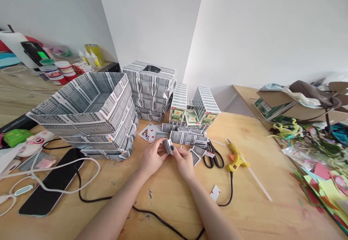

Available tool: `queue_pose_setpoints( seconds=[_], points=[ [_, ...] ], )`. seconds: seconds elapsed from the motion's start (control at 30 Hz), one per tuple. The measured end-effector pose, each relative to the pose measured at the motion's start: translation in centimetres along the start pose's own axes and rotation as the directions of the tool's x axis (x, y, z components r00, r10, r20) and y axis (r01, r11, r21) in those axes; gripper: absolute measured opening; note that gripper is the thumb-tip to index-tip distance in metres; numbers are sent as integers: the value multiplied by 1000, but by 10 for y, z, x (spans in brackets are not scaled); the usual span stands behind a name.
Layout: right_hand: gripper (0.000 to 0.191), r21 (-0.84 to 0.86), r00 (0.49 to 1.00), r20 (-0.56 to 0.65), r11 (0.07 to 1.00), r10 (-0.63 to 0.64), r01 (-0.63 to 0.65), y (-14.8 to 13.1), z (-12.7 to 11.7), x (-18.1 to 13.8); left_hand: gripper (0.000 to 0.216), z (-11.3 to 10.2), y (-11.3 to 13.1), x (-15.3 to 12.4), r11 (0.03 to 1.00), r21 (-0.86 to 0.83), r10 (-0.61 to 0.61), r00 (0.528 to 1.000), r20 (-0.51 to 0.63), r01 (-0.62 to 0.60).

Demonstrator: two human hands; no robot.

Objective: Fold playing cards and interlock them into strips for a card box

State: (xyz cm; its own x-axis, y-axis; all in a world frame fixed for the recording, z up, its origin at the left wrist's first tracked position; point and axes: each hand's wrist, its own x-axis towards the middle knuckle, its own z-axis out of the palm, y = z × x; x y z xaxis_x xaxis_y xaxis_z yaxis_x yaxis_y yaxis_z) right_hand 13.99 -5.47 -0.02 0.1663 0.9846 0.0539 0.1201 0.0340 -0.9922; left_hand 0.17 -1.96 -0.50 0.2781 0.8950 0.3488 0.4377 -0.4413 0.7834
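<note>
One folded card; left of it two card-woven boxes, behind it three card packs, right of it one pair of scissors and one glue gun.

Our left hand and right hand, both bare, forearms uncovered as far as we see, one fingernail painted dark

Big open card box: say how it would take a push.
Probably light: the card box is hollow, made of folded cards. Likely slides on the smooth table rather than tipping, being wide and low. Walls may flex.
</note>
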Motion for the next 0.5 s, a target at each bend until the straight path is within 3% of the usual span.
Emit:
queue_pose_setpoints(
  seconds=[0.2, 0.5],
  points=[
    [30, -16, 999, -25, 999, -31, 30, -2, 1, -3, 46, 0, -2, 0, 996, 57, 65, 998, 9, -65],
    [31, -252, 986, -116, 964, -121, 88, 0, 4, -8, 48, 1, -5, -1, 995, 39, 90, 995, 38, -92]
  ],
)
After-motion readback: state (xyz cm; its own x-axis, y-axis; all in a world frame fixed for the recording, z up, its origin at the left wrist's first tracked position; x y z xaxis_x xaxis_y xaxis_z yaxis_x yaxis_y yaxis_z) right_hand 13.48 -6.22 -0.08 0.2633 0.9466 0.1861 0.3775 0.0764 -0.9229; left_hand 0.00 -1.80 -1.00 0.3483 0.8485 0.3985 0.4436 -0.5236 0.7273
